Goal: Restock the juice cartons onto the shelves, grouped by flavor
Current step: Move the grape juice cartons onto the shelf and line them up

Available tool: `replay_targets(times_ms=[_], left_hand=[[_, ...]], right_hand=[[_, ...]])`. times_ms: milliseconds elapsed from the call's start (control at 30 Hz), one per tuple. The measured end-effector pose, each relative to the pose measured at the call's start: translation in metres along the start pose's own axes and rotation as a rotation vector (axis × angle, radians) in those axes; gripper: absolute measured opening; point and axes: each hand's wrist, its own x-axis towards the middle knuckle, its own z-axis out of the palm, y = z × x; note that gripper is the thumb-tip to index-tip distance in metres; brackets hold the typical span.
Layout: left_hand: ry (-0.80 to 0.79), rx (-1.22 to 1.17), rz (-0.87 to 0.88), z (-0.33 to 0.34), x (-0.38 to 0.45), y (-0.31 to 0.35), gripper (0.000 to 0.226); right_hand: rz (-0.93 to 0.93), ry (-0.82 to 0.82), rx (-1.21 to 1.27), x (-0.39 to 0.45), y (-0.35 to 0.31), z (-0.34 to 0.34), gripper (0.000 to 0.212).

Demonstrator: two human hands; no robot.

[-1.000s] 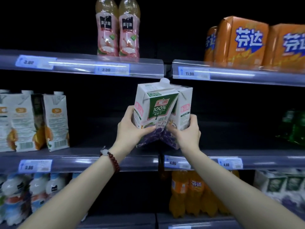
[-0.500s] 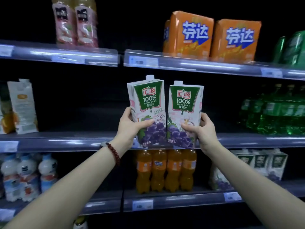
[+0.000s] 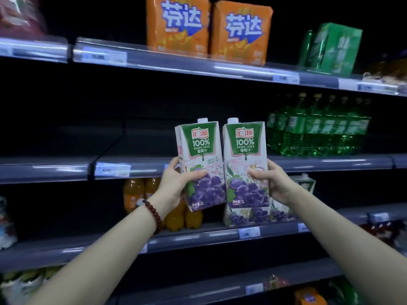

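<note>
**Two grape cartons in the air, one per hand: drop and misplacement risk**

Left hand [image 3: 176, 183] grips the left grape carton [image 3: 201, 164] low on its side, thumb across the front. Right hand [image 3: 272, 183] does the same with the right grape carton [image 3: 245, 164]. Both are upright, touching edge to edge, held in front of the middle shelf's front edge [image 3: 319, 165], resting on nothing.

Risks, as I judge them:
- Low grip on tall cartons makes them top-heavy; a tilt could slip one out.
- Matching grape cartons [image 3: 259, 214] sit on the lower shelf [image 3: 198, 236], beside the orange bottles [image 3: 134, 192]. Shelving near the green bottles [image 3: 317, 128] breaks the flavor grouping.
- Sliding in low could topple those standing cartons.
</note>
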Motion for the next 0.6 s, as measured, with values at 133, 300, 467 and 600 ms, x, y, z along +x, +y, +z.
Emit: replay_targets(times_ms=[133, 300, 467, 600], left_hand=[[-0.049, 0.024, -0.067, 0.032, 0.006, -0.027, 0.065], [-0.157, 0.025, -0.139, 0.07, 0.03, -0.059, 0.069], [-0.265, 0.04, -0.17, 0.122, 0.051, -0.084, 0.071], [-0.298, 0.021, -0.181, 0.175, 0.066, -0.108, 0.072]], right_hand=[[0.05, 0.023, 0.009, -0.011, 0.005, -0.04, 0.056], [0.047, 0.126, 0.027, -0.028, 0.018, -0.087, 0.066], [0.057, 0.23, 0.007, -0.045, 0.02, -0.141, 0.074], [0.051, 0.237, -0.028, -0.053, 0.018, -0.198, 0.074]])
